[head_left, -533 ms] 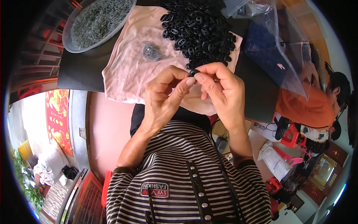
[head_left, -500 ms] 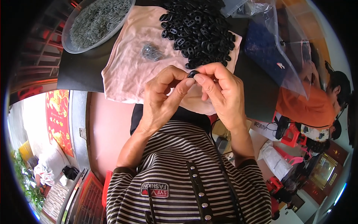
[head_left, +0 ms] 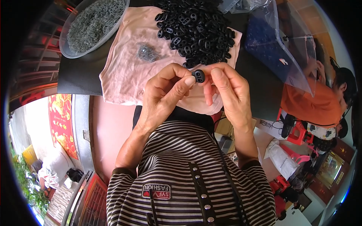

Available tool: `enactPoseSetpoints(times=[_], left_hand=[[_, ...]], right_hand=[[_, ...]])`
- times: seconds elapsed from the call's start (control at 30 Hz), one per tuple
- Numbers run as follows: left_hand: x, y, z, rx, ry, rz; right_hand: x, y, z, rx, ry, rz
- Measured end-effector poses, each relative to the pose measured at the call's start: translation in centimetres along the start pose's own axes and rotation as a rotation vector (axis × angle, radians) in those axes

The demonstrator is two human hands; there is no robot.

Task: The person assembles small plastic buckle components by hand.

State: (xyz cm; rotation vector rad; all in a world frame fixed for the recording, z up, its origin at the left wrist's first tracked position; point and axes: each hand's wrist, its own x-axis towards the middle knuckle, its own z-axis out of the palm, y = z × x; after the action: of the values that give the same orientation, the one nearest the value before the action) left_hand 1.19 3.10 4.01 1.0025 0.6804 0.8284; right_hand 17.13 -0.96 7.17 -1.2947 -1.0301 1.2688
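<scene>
Between the thumb and forefinger of my left hand (head_left: 163, 94) is a black two-hole cord lock (head_left: 199, 76), its holes facing up. Just to its right is my right hand (head_left: 234, 96), its thumb closed against the forefinger and other fingers partly curled. Whether those fingertips hold something small cannot be made out. Both hands are over the near part of a pale pink cloth (head_left: 126, 71). Beyond them on the cloth lies a large heap of similar black cord locks (head_left: 200, 32). Left of that heap is a small tangle of thin, silvery metal pieces, likely springs (head_left: 148, 52).
A clear plastic tub (head_left: 65, 41) full of small grey pieces stands at the far left of the black table (head_left: 77, 77). Clear plastic bags (head_left: 281, 37) and a blue surface lie at the right. A person in an orange top (head_left: 311, 103) sits beyond the table's right side.
The right fingertips have come off the cord lock and moved slightly right. The lock now shows its two-hole face in my left fingers. The view has shifted slightly.
</scene>
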Motion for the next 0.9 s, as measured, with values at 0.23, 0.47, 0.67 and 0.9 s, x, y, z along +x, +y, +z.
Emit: enactPoseSetpoints(times=[0.23,0.47,0.67,0.9], left_hand=[[0.2,-0.4,0.1,-0.008,0.014,0.010],[0.3,-0.1,-0.5,0.179,-0.064,0.073],[0.9,-0.4,-1.3,0.160,-0.084,0.214],[0.4,0.6,-1.0,-0.028,-0.019,-0.064]], right_hand=[[0.4,0.2,-0.3,-0.088,-0.053,-0.183],[0.6,0.2,-1.1,-0.162,-0.136,-0.134],[0.1,0.8,-0.2,0.042,-0.087,-0.076],[0.4,0.6,0.5,0.084,-0.095,-0.058]])
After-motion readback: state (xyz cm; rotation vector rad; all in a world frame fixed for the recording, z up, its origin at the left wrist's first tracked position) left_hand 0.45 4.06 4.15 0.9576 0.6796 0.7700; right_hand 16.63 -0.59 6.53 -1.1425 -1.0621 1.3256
